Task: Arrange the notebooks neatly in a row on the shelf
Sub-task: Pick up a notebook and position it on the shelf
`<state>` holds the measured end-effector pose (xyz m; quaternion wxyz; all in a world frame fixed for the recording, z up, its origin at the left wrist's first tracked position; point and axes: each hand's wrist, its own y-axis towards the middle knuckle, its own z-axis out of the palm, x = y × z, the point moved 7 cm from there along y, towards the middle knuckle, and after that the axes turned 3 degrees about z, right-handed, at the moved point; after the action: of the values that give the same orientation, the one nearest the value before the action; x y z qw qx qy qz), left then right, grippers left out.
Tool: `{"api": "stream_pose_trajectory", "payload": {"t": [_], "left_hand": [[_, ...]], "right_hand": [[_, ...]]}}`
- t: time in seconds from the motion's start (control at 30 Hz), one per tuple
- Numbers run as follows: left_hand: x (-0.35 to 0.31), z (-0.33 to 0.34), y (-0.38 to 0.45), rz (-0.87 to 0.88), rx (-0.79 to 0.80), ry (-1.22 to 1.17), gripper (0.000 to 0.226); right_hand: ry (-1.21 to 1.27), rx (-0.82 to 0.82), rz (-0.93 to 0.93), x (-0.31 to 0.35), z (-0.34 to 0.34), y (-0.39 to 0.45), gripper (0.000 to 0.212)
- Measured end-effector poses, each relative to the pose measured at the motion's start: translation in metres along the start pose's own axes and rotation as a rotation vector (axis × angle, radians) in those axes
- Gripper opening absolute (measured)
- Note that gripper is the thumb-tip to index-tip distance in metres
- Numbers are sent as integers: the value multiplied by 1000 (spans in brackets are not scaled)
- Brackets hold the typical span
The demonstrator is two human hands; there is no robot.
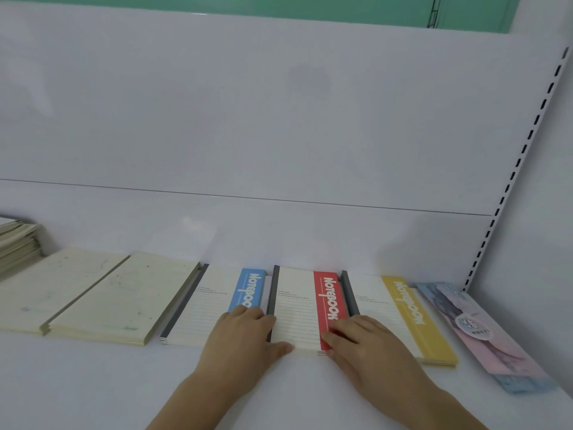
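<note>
Six notebooks lie flat in a row on the white shelf [93, 383], with a further stack of pale notebooks [17, 243] at the far left edge. Three in the middle carry the word "NOTEBOOK" in white capitals on a coloured band: the blue-band notebook [214, 305], the red-band notebook [297, 308] and the yellow-band notebook [400, 311], each with ruled lines, a dark spine and a few lines of print too small to read. Left of them lie two cream notebooks [105, 302], plain-faced and just beside each other. At the right end lies one pink and blue notebook [483, 330] with a round label whose writing is blurred. The left hand [245, 336] rests flat, fingers [248, 315] spread loosely over the blue-band notebook's near corner, thumb touching the red-band one's near edge. The right hand [362, 342] lies flat over the gap between red and yellow, fingers together, fingertips on the red band; neither hand grips anything.
</note>
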<state>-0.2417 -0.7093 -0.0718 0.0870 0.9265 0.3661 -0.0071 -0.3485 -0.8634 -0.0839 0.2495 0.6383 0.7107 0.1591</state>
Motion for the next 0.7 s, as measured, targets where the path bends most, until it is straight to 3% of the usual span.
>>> {"api": "stream_pose_trajectory", "payload": {"t": [0.27, 0.37, 0.47, 0.57, 0.7], "left_hand": [[5, 0, 6, 71, -11, 22, 43], [5, 0, 5, 85, -48, 17, 54], [14, -8, -4, 41, -214, -54, 71], [33, -20, -24, 7, -406, -71, 57], [70, -38, -58, -38, -504, -103, 45]], "right_hand": [[28, 63, 55, -2, -1, 4, 35], [43, 74, 77, -1, -6, 5, 36], [24, 76, 117, 4, -12, 8, 43], [35, 81, 163, 20, -15, 19, 49], [64, 92, 120, 75, -12, 41, 51]]}}
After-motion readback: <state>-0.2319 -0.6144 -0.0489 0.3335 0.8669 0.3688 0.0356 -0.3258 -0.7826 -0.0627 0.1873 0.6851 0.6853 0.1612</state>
